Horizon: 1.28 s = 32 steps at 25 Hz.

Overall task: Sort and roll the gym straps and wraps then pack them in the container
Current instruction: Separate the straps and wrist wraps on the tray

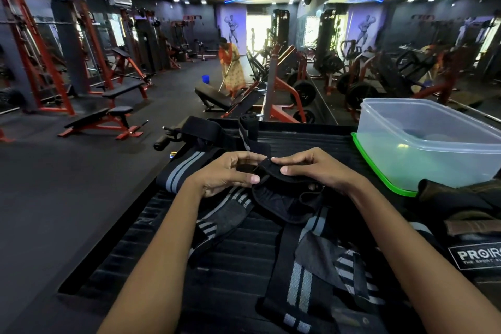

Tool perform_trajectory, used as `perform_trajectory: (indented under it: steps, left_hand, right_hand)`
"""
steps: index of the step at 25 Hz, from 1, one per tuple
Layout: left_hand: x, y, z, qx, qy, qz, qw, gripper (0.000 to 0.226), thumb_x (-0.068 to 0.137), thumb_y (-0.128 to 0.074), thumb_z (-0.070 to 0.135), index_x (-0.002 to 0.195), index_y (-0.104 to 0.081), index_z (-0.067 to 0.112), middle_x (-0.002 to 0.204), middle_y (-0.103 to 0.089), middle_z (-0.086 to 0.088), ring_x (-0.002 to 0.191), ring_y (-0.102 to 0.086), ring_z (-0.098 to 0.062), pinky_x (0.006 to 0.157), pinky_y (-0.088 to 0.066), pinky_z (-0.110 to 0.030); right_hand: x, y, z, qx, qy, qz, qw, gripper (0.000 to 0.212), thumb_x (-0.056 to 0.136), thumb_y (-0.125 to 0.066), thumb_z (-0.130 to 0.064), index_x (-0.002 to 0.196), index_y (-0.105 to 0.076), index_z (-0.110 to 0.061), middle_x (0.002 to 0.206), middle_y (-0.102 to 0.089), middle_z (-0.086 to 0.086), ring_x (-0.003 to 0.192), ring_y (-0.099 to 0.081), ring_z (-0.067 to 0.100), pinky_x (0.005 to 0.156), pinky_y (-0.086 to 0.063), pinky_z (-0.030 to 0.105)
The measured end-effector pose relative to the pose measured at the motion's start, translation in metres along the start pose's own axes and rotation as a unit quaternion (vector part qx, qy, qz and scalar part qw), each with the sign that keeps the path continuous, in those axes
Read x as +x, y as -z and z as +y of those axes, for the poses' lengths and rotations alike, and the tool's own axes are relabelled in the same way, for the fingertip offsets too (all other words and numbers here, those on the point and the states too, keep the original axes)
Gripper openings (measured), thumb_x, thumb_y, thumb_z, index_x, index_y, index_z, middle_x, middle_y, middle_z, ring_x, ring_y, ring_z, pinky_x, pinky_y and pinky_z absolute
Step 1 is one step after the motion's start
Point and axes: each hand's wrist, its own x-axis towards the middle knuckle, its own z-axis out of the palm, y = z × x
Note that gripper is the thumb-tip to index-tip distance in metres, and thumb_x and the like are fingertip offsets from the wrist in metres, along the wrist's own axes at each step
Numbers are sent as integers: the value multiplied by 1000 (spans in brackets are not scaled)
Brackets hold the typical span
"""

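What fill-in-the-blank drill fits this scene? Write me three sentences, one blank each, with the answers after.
1. Both hands, the left hand and the right hand, pinch a plain ____ strap.
2. The clear container stands on a ____ lid.
3. The wraps on the black ribbed surface carry ____ stripes.

Answers: black; green; grey

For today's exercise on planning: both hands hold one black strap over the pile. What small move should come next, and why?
Probably start turning the end over to begin a roll: the left hand and right hand pinch the black strap at its end, it is still unrolled, and the clear container looks empty.
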Motion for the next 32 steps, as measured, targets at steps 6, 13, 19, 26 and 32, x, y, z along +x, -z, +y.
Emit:
perform_trajectory:
  steps: [6,13,19,26,32]
  left_hand:
    - [-1,-8,5,44,-15,21,999,49,82,-67,-2,129,-57,11,134,-56,-4,95,-65,-4,74,-51,-19]
    - [6,-14,6,46,-28,46,997,53,70,-75,15,122,-64,19,124,-65,1,99,-65,-6,72,-50,-18]
    - [10,-23,6,31,-46,54,997,56,71,-76,5,124,-60,14,125,-63,-4,110,-61,-6,76,-52,-21]
    - [14,-35,2,-59,-17,87,994,78,80,-66,-8,144,-34,23,104,-58,5,66,-63,3,54,-46,-10]
    - [17,-43,0,-70,15,10,997,64,61,-86,29,118,-59,17,108,-69,-1,105,-64,-16,98,-49,-30]
  right_hand:
    - [5,6,-6,-98,12,-13,995,18,86,-70,-15,102,-76,-20,86,-70,-26,99,-68,20,90,-49,46]
    - [10,-8,-8,-177,70,133,973,15,86,-65,-9,94,-76,-18,83,-66,-13,73,-59,-8,69,-41,8]
    - [17,-33,-3,-111,69,250,959,4,92,-60,-14,91,-59,-11,81,-61,1,74,-55,10,61,-39,11]
    - [11,-25,-11,-73,21,102,992,31,97,-53,-34,88,-73,-12,80,-63,-8,83,-61,8,79,-45,27]
    - [11,-16,-5,97,-6,82,992,18,92,-61,-15,74,-64,-15,70,-66,-12,68,-61,4,73,-45,22]
